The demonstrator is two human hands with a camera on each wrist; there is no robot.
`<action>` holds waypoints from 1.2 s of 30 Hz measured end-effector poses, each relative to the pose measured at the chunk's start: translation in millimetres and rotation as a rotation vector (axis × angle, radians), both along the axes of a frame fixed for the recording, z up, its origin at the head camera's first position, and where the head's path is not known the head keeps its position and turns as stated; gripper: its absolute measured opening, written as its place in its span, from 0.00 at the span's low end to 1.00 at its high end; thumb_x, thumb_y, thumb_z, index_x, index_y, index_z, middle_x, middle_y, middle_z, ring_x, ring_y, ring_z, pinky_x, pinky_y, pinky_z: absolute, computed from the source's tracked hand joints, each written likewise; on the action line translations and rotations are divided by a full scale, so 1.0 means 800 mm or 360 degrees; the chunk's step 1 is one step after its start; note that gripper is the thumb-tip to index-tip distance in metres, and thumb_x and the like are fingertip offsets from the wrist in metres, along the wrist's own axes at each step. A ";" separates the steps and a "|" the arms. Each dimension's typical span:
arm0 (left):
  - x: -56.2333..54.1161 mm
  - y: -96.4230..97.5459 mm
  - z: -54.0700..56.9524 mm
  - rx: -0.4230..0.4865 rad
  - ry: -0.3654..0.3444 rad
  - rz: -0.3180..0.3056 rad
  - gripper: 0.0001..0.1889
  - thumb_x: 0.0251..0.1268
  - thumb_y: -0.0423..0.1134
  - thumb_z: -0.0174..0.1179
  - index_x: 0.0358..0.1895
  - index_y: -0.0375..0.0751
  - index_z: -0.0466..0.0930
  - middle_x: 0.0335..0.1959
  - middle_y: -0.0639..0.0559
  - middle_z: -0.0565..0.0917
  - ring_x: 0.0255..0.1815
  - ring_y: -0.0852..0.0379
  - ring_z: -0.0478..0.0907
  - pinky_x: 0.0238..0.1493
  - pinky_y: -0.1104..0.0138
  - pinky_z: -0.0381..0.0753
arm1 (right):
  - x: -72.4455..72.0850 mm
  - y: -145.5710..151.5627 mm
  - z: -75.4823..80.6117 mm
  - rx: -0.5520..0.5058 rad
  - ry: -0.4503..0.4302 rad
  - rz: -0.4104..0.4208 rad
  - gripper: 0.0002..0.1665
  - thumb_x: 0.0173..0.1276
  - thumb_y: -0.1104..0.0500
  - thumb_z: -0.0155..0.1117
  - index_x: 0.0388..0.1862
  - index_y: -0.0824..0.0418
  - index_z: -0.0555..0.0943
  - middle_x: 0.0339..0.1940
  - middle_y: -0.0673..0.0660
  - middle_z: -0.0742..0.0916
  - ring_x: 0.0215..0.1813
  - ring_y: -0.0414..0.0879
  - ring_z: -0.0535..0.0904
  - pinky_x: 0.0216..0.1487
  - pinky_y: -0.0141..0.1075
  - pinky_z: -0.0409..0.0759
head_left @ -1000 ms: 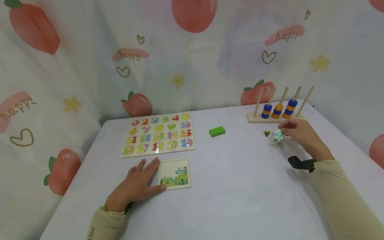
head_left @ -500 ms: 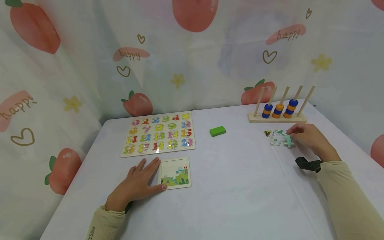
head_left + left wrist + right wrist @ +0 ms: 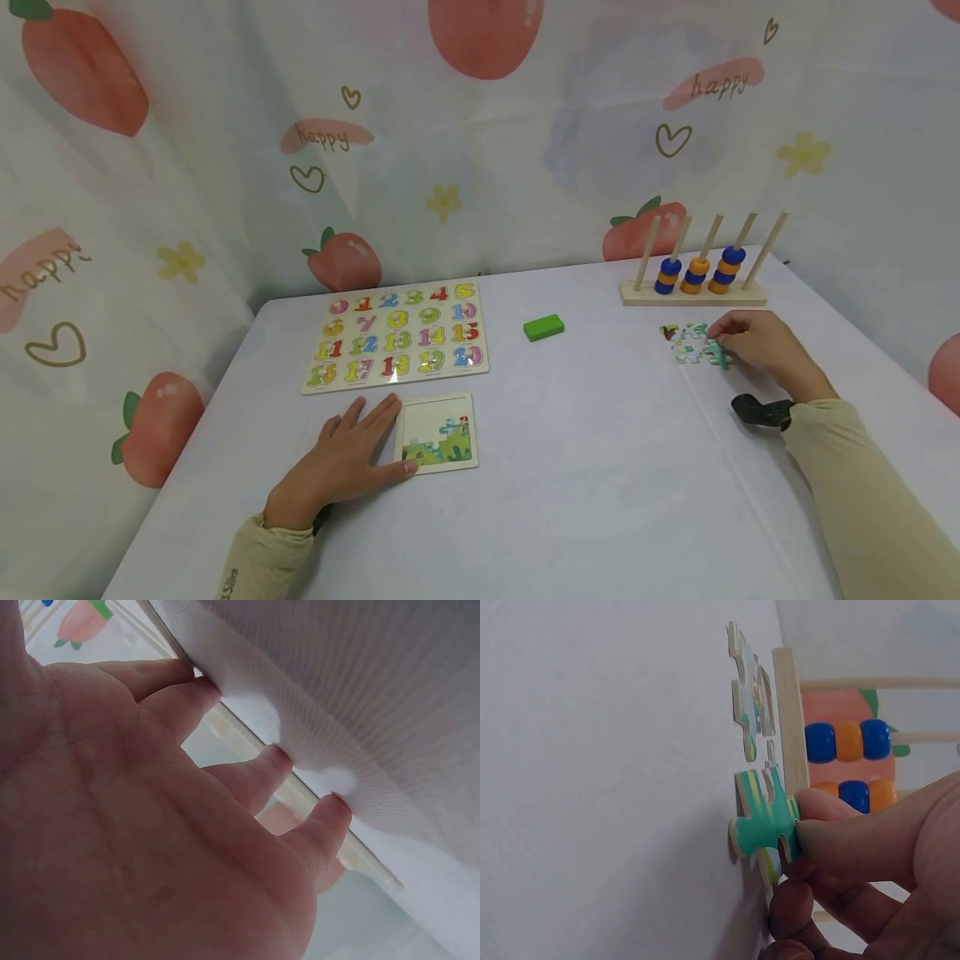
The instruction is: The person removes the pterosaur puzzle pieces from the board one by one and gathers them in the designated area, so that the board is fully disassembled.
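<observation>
In the head view my left hand (image 3: 341,467) lies with straight, spread fingers at the left edge of a small square jigsaw tray (image 3: 474,433). The thumb touches its lower left corner; green puzzle pieces fill its lower part. In the left wrist view the fingertips (image 3: 279,756) rest on the white cloth. At the far right, my right hand (image 3: 772,354) pinches a green jigsaw piece (image 3: 761,829) between thumb and fingers, close over the table. Several loose jigsaw pieces (image 3: 686,346) lie beside it, partly covered by the fingers.
Behind the left hand lies a number puzzle board (image 3: 396,331). A green block (image 3: 543,327) sits mid-table. Beyond the loose pieces stands a wooden peg stand (image 3: 628,295) with blue and orange beads. A printed curtain (image 3: 495,167) hangs along the back.
My right hand has shifted right from over the loose pieces, then slightly back left, the green piece moving along. The other pieces now show spread flat. The left hand stays put.
</observation>
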State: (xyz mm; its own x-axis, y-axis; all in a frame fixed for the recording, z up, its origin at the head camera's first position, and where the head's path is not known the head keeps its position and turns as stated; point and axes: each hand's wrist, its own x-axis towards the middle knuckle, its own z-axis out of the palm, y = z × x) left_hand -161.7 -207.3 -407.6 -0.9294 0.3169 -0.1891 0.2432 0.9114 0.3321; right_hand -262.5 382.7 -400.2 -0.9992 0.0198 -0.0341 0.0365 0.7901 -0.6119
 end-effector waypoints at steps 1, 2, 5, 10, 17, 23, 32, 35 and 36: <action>0.000 0.000 0.000 0.0001 0.0003 -0.0002 0.54 0.67 0.68 0.68 0.87 0.45 0.57 0.86 0.45 0.59 0.86 0.29 0.46 0.79 0.32 0.48 | 0.000 -0.001 -0.001 0.0000 0.0001 -0.0008 0.12 0.79 0.69 0.55 0.53 0.76 0.81 0.52 0.77 0.82 0.51 0.68 0.73 0.53 0.61 0.74; 0.000 0.000 0.000 0.0001 0.0005 -0.0003 0.54 0.67 0.68 0.68 0.87 0.45 0.57 0.86 0.45 0.59 0.86 0.29 0.46 0.79 0.32 0.48 | -0.001 -0.002 -0.001 0.0002 0.0004 -0.0013 0.12 0.80 0.69 0.55 0.53 0.76 0.80 0.52 0.77 0.81 0.51 0.68 0.73 0.53 0.61 0.74; 0.000 -0.001 -0.001 0.0001 0.0007 -0.0005 0.54 0.67 0.68 0.68 0.87 0.44 0.56 0.86 0.45 0.59 0.86 0.29 0.46 0.79 0.32 0.48 | -0.001 -0.004 -0.003 0.0017 0.0022 -0.0034 0.12 0.80 0.69 0.55 0.53 0.76 0.80 0.53 0.78 0.81 0.51 0.69 0.74 0.54 0.62 0.74; 0.001 -0.001 -0.002 0.0008 0.0003 -0.0005 0.54 0.67 0.68 0.68 0.87 0.45 0.56 0.87 0.45 0.59 0.86 0.30 0.45 0.79 0.32 0.48 | -0.001 -0.009 -0.004 0.0021 0.0059 -0.0061 0.13 0.81 0.68 0.54 0.54 0.77 0.80 0.55 0.79 0.81 0.54 0.71 0.75 0.56 0.67 0.74; 0.000 -0.002 -0.002 0.0020 0.0011 -0.0005 0.53 0.68 0.68 0.68 0.87 0.44 0.56 0.86 0.44 0.59 0.86 0.30 0.46 0.79 0.32 0.48 | 0.002 -0.012 0.001 0.0002 0.0148 -0.0099 0.17 0.79 0.66 0.52 0.57 0.77 0.79 0.59 0.80 0.79 0.60 0.75 0.72 0.58 0.70 0.70; 0.000 -0.002 -0.002 0.0029 0.0013 -0.0009 0.53 0.68 0.67 0.68 0.87 0.43 0.56 0.86 0.44 0.59 0.86 0.29 0.46 0.79 0.32 0.47 | 0.002 -0.023 0.009 -0.0047 0.0115 -0.0150 0.21 0.85 0.60 0.50 0.64 0.76 0.76 0.62 0.80 0.77 0.61 0.75 0.71 0.60 0.69 0.73; 0.002 0.001 0.001 0.0022 0.0012 -0.0004 0.53 0.68 0.67 0.68 0.87 0.43 0.57 0.86 0.44 0.60 0.85 0.29 0.47 0.79 0.31 0.48 | 0.006 -0.053 0.022 -0.0074 0.0130 -0.0073 0.24 0.87 0.56 0.52 0.65 0.76 0.75 0.59 0.78 0.79 0.58 0.72 0.76 0.56 0.63 0.80; 0.002 0.002 0.002 0.0025 0.0004 -0.0003 0.53 0.67 0.68 0.68 0.87 0.43 0.57 0.86 0.44 0.60 0.86 0.30 0.46 0.79 0.32 0.48 | 0.007 -0.065 0.028 -0.0049 0.0181 0.0006 0.23 0.87 0.56 0.54 0.63 0.76 0.77 0.56 0.77 0.82 0.55 0.69 0.78 0.51 0.54 0.82; 0.002 0.003 0.003 0.0026 0.0006 -0.0006 0.53 0.67 0.68 0.68 0.87 0.43 0.57 0.86 0.43 0.60 0.86 0.29 0.47 0.79 0.32 0.48 | 0.007 -0.070 0.030 -0.0041 0.0192 0.0026 0.23 0.87 0.56 0.55 0.62 0.76 0.78 0.55 0.76 0.83 0.54 0.68 0.79 0.49 0.50 0.83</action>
State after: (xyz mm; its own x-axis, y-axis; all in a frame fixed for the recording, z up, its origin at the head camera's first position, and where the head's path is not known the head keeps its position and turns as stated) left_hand -160.4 -205.3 -405.4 -0.9289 0.3234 -0.1802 0.2479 0.9049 0.3461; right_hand -257.1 327.0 -375.9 -0.9963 0.0041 0.0860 -0.0513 0.7738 -0.6314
